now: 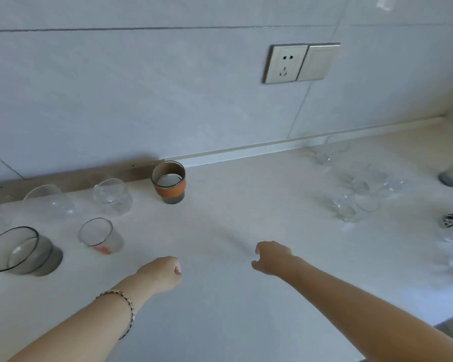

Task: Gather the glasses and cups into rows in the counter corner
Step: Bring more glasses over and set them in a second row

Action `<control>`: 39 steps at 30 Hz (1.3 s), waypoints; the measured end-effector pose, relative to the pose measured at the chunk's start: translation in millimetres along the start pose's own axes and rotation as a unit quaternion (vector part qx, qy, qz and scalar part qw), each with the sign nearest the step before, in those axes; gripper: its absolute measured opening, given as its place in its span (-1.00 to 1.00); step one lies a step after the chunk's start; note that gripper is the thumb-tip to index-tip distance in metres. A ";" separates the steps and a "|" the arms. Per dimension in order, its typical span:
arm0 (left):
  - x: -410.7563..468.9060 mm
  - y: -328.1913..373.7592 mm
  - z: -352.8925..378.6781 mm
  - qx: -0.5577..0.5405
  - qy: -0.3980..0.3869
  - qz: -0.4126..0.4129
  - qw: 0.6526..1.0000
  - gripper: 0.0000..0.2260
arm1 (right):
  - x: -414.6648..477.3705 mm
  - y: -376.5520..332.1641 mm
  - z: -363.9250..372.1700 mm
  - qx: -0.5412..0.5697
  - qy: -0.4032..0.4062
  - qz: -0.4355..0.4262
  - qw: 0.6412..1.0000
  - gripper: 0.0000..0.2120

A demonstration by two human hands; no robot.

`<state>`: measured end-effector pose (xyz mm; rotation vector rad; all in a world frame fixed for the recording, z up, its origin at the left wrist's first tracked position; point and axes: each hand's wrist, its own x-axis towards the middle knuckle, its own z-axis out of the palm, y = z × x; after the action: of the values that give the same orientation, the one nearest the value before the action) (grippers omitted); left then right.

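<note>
I judge the gathering to be barely under way, or perhaps half done; which depends on which corner is meant, and I cannot tell that from here. Neither hand carries anything. My left hand point(162, 273) is curled into a loose fist at about 6 o'clock, hovering low over the worktop point(233, 205). My right hand point(271, 258) sits just beside it toward 5 o'clock, fingers half bent and narrow, also empty.

At 9 o'clock there is a loose scatter: a smoky grey glass point(21, 252) nearest the edge of view, a small clear glass with a red mark point(100, 236) next to it, and behind them, toward the wall, two rounded clear glasses point(113, 197) point(50, 202). An orange-banded cup point(169, 182) stands at 11 o'clock against the backsplash, apart from the others. These do not form tidy rows.

At 2 to 3 o'clock, near where the worktop meets the side wall, a cluster of clear glasses point(361, 194) stands close together, with one more clear glass point(327, 150) further back by the wall. They are blurred, so I cannot count them or say whether they line up.

If that right-hand corner is the target, the five pieces on the left remain to be carried over, starting, I would guess, with the orange-banded cup.
</note>
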<state>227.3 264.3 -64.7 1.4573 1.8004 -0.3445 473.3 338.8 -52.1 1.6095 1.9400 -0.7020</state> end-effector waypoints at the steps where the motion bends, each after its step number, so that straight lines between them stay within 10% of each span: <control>1: 6.2 24.6 1.7 0.006 -0.002 0.007 1.000 -0.90 | -0.8 28.7 -3.3 0.005 0.002 0.006 1.000 -0.63; 15: 62.7 260.7 31.6 0.037 -0.013 0.048 0.998 -0.92 | 16.4 292.6 -62.2 0.124 0.218 0.095 0.963 -0.41; 21: 55.2 262.6 23.7 0.037 0.002 0.021 0.999 -0.91 | 53.5 300.1 -96.5 0.119 0.147 0.037 0.981 0.03; 39: 20.5 138.6 20.3 -0.050 0.008 -0.061 0.997 -0.89 | 25.4 185.7 -54.3 0.077 0.151 -0.095 0.981 -0.16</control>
<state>361.6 308.2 -57.4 1.2896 1.8966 -0.3000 648.8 423.6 -41.3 1.7196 2.3315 -0.7319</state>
